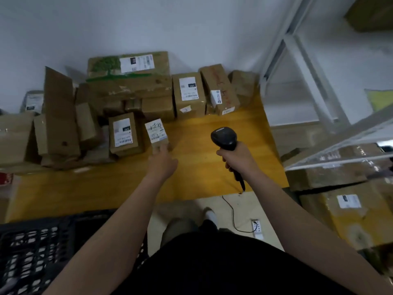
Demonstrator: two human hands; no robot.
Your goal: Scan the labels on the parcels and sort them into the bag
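Black crate (pixel 32 248) stands at the yellow table's (pixel 106 188) near edge, while above the table the left hand (pixel 162 161) pinches a small labelled parcel (pixel 157 132), the right hand (pixel 239 159) curls its fingers round a scanner (pixel 225 138), and more parcels (pixel 129 81) crowd its far side against a white wall (pixel 148 24).

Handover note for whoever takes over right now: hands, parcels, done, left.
Left hand holds the near end of a small parcel, label up, in front of the pile.
Right hand grips the scanner above the table, aimed roughly at the parcels.
The pile sits at the table's back.
Done: cannot tell; no bag in view.
Left: scan this label, bag the parcel, work through the pile.
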